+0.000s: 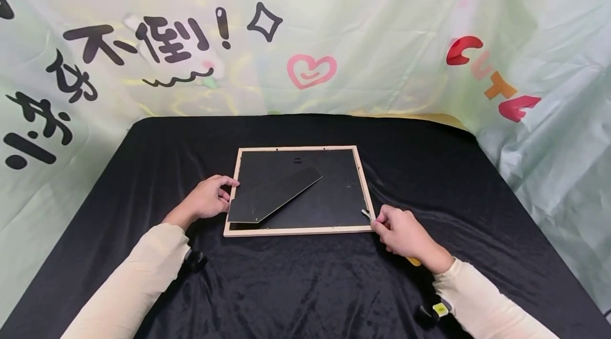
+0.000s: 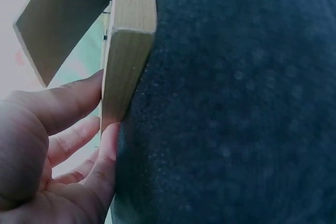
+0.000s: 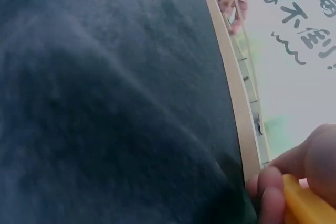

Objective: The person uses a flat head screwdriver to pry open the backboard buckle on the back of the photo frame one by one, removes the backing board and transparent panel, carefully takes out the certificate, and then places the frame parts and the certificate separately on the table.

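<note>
A picture frame [image 1: 296,231] of light wood lies face down, its black backing board [image 1: 334,201] showing. The stand leg [image 1: 277,196] lies slantwise across the board's left half, and in the left wrist view it sticks out from the back. My left hand [image 1: 210,197] holds the frame's left side, fingertips on the wooden edge [image 2: 126,72]. At the near right corner my right hand [image 1: 403,230] grips a tool with a yellow handle [image 3: 307,203]. Its thin metal tip [image 1: 366,214] lies over the corner of the backing; the tool's exact kind I cannot tell.
Black cloth [image 1: 305,286] covers the table, slightly wrinkled. Small dark tabs [image 3: 245,78] line the inner edge of the frame. Behind hangs a pale green printed curtain [image 1: 382,26]. Each wrist carries a small black camera [image 1: 194,260].
</note>
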Demonstrator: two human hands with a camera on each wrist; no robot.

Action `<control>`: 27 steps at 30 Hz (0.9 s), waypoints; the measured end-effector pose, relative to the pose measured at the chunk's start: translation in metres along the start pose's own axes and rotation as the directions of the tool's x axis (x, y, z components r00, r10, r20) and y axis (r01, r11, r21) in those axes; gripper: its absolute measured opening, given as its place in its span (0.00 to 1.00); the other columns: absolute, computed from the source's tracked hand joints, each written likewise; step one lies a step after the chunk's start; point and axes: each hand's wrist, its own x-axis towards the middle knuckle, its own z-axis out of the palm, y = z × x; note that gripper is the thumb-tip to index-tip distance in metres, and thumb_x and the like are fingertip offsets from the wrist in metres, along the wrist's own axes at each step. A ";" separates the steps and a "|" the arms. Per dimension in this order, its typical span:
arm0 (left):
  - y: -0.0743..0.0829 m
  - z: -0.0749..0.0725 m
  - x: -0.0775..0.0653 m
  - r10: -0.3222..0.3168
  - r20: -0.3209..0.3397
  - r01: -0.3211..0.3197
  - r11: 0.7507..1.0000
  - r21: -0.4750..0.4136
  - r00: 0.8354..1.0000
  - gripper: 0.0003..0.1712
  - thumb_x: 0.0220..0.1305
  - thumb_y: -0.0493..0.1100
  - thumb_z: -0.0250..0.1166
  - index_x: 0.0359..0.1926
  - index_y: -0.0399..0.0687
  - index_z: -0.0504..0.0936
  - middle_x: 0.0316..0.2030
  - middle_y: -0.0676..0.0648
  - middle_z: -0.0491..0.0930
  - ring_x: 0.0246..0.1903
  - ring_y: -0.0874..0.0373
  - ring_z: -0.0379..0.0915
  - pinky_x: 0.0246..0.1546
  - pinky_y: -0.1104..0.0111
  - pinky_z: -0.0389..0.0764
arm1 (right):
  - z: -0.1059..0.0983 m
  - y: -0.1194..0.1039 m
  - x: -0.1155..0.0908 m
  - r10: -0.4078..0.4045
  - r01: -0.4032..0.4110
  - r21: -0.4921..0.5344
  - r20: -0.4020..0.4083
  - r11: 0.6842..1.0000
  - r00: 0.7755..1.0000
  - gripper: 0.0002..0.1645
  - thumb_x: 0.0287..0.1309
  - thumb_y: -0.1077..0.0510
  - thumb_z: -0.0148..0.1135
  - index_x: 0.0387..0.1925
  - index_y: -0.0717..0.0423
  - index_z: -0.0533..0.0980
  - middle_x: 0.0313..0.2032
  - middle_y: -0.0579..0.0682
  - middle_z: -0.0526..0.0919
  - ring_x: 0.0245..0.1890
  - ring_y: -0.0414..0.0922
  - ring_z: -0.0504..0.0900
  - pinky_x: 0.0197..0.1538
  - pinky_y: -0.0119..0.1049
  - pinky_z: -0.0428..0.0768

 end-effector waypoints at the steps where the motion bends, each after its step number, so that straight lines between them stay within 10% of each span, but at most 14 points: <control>1: 0.000 0.000 0.000 -0.003 -0.001 0.003 1.000 0.000 1.000 0.31 0.40 0.23 0.68 0.51 0.35 0.78 0.44 0.37 0.73 0.32 0.55 0.78 0.32 0.68 0.76 | 0.001 -0.001 0.000 -0.024 0.023 -0.049 -0.028 0.999 0.999 0.11 0.60 0.61 0.60 0.23 0.52 0.70 0.10 0.40 0.72 0.09 0.36 0.73 0.16 0.33 0.74; 7: 0.000 0.001 -0.001 -0.005 0.000 0.005 1.000 -0.001 1.000 0.31 0.41 0.24 0.67 0.52 0.35 0.78 0.43 0.38 0.73 0.32 0.55 0.77 0.32 0.69 0.76 | 0.006 -0.001 0.004 -0.137 0.100 -0.249 -0.134 0.963 0.982 0.17 0.52 0.62 0.62 0.15 0.47 0.67 0.12 0.38 0.66 0.14 0.39 0.68 0.20 0.35 0.67; 27: 0.003 -0.002 -0.004 -0.018 0.038 0.019 0.999 -0.036 0.999 0.31 0.43 0.23 0.69 0.54 0.36 0.76 0.47 0.38 0.71 0.32 0.55 0.77 0.35 0.66 0.78 | 0.020 0.002 0.001 -0.038 0.016 -0.159 -0.141 0.987 0.989 0.13 0.60 0.63 0.56 0.24 0.53 0.63 0.12 0.42 0.68 0.13 0.39 0.72 0.20 0.36 0.71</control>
